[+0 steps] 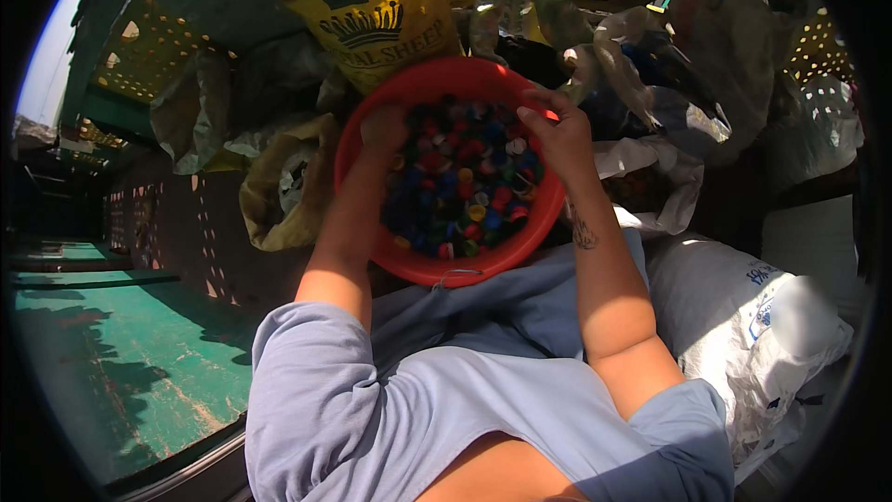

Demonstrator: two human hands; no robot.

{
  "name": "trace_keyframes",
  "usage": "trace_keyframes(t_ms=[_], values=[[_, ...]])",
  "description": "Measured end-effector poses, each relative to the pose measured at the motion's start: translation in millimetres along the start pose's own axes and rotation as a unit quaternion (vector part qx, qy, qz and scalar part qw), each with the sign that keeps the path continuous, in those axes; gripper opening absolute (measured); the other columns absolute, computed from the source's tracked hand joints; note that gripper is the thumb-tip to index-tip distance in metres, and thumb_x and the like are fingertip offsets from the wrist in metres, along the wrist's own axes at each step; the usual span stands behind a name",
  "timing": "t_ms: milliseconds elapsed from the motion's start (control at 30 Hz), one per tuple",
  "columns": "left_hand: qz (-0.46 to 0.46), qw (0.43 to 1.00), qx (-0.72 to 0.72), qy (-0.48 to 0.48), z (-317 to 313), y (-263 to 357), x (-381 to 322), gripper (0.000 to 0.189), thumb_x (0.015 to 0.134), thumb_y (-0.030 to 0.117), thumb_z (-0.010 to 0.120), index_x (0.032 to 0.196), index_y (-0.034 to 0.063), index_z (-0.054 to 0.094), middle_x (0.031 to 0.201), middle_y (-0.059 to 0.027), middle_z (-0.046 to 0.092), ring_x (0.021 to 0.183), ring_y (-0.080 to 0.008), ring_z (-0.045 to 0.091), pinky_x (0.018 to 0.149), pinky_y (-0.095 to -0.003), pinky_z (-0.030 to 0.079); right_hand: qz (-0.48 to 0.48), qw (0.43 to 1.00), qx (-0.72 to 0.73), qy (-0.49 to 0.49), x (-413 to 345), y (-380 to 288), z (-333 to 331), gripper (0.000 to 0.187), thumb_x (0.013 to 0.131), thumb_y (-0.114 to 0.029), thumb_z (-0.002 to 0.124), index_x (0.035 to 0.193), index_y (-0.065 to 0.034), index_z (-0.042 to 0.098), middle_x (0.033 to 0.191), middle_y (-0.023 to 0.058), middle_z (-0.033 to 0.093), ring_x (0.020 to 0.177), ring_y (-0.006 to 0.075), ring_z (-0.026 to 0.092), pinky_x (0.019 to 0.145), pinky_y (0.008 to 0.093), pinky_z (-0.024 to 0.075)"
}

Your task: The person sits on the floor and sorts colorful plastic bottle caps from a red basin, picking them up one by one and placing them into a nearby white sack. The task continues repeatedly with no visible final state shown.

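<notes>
A round red plastic basin rests at my lap, filled with loose plastic bottle caps in blue, red, green, white and yellow. My left hand reaches inside its left wall in deep shade; the fingers are hard to make out, and whether they hold a cap is not visible. Over the right rim lies my right hand, thumb and forefinger apart, with nothing seen between them. Its other fingers are hidden. A thin wire or cord loop hangs at the basin's near rim.
Behind the basin stands a yellow printed sack. Open sacks flank it on the left, and another open white sack is at right. A full white sack lies beside my right arm. Green flooring spreads at lower left.
</notes>
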State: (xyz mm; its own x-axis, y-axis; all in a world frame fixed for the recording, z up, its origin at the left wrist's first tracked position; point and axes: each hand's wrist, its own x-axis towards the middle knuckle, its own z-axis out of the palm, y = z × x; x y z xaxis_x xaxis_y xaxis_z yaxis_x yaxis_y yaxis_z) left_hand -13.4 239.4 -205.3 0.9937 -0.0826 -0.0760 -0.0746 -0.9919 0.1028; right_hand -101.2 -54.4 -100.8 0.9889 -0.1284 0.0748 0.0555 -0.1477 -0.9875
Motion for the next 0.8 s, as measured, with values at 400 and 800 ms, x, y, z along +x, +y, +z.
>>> trace_keyframes(t_ms=[400,800], values=[[-0.011,0.999,-0.03,-0.012,5,-5,0,0.052,0.071,0.053,0.07,0.108,0.0169,0.067,0.105,-0.0109,0.066,0.1,-0.0302,0.063,0.084,-0.045,0.051,0.006,0.999,0.023,-0.022,-4,7,15,0.03,0.077,-0.018,0.073,0.104,-0.0035,0.067,0.104,0.0121,0.067,0.1,0.02,0.063,0.083,0.0311,0.0488],[-0.036,0.995,0.039,-0.084,13,-20,16,0.05,0.077,0.054,0.059,0.099,0.0096,0.07,0.099,-0.0143,0.068,0.095,-0.0327,0.065,0.081,-0.0462,0.052,0.012,0.999,0.02,-0.022,-6,5,16,0.033,0.077,-0.019,0.073,0.106,-0.004,0.066,0.104,0.0105,0.067,0.098,0.0202,0.064,0.083,0.0313,0.049]])
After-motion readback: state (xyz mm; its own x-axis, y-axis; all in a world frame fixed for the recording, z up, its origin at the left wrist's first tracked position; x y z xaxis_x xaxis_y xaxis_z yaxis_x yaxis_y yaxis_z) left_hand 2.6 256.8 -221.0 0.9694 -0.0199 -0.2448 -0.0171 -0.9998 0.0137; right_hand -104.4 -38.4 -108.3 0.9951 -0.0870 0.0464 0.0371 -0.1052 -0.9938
